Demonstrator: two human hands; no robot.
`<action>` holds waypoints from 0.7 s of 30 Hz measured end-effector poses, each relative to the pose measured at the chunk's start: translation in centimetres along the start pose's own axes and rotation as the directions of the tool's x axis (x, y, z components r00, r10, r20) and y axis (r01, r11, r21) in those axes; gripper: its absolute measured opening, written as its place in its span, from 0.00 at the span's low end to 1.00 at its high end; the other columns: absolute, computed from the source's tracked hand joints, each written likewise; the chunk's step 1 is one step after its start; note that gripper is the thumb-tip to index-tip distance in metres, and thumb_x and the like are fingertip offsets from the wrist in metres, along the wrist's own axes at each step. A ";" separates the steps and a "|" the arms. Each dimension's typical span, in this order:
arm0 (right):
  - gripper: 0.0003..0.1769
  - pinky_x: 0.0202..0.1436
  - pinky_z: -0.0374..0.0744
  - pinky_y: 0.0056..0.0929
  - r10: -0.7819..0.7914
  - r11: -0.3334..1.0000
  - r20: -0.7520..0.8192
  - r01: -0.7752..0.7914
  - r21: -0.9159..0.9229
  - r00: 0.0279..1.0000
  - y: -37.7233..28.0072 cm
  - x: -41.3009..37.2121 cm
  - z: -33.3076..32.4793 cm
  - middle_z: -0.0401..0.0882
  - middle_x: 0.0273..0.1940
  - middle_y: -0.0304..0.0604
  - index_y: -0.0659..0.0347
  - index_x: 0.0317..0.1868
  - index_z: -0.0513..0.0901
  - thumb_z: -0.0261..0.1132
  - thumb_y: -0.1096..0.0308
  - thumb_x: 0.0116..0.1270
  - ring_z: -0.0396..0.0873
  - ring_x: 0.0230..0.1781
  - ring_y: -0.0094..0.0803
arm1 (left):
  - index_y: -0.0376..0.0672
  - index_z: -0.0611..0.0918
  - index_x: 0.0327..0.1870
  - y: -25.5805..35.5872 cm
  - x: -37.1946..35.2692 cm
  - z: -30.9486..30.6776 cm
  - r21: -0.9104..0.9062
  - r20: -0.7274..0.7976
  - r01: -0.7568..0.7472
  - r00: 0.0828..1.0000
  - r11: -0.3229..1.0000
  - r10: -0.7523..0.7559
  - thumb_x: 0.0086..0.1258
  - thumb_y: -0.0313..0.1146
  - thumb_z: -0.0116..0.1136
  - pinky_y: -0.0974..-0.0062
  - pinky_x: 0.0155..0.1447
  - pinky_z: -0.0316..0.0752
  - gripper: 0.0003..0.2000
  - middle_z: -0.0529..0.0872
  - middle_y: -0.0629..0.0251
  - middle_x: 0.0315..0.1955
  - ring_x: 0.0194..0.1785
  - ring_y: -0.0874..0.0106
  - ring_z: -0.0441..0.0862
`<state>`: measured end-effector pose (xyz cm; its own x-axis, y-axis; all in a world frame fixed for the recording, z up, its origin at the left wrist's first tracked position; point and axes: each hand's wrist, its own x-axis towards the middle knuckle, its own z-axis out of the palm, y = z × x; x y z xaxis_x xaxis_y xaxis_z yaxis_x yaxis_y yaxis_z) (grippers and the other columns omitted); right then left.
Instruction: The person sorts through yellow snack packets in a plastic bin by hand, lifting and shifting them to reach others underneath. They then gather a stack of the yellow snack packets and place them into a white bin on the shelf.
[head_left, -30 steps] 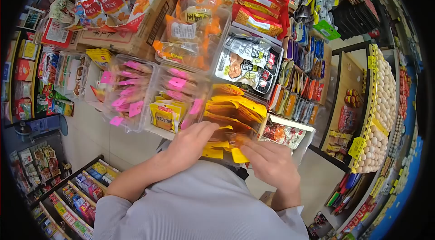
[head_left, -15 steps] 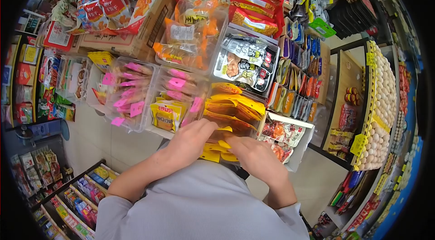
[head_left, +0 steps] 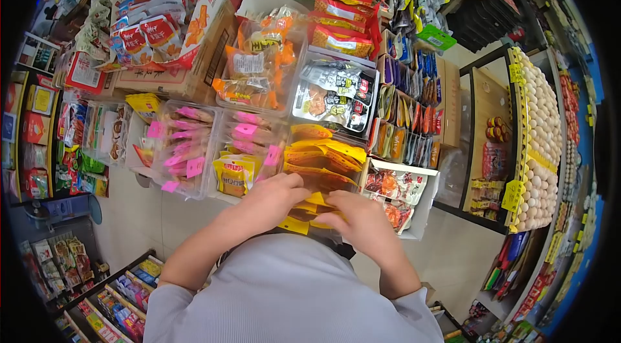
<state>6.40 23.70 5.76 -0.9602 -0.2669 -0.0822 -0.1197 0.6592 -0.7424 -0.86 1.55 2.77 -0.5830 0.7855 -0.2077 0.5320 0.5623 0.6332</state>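
Note:
Yellow snack packets (head_left: 325,154) stand in a row in a clear tub at the front of the display, and more yellow packets lie close to my body. My left hand (head_left: 275,199) reaches in from the left, its fingers curled on a yellow packet's edge; their tips are partly hidden. On the other side, my right hand (head_left: 362,220) is at the same packets, thumb and forefinger apart, fingertips touching a yellow edge. Left of my left hand is a yellow bag (head_left: 234,176) in a white box. White-and-red packets (head_left: 394,186) fill a box beyond my right hand.
Tubs of pink-labelled packs (head_left: 184,149) stand at the left, with orange packs (head_left: 255,77) and a tray of black-and-silver packs (head_left: 333,94) behind. Egg trays (head_left: 538,129) are on a rack to the right. Shelves of packets (head_left: 110,304) are low at the left.
The view has shifted slightly, so the display sits a little further left. My right thumb has spread away from its fingers. My left hand remains at the yellow packets.

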 end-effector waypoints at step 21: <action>0.14 0.40 0.85 0.35 -0.200 0.962 -0.261 0.138 -0.236 0.945 0.8 -0.8 -5.4 0.88 0.44 0.45 0.62 0.42 0.82 0.71 0.79 0.54 0.87 0.40 0.41 | 0.41 0.87 0.52 -0.5 -0.8 0.0 -0.004 0.031 -0.093 0.995 0.996 0.093 0.60 0.22 0.59 0.67 0.56 0.79 0.18 0.89 0.64 0.51 0.50 0.61 0.81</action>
<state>5.74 28.25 8.84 -0.9488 -0.2005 0.2440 -0.3075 0.7627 -0.5689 -0.67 0.69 2.62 -0.5120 0.8419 -0.1706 0.5812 0.4858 0.6529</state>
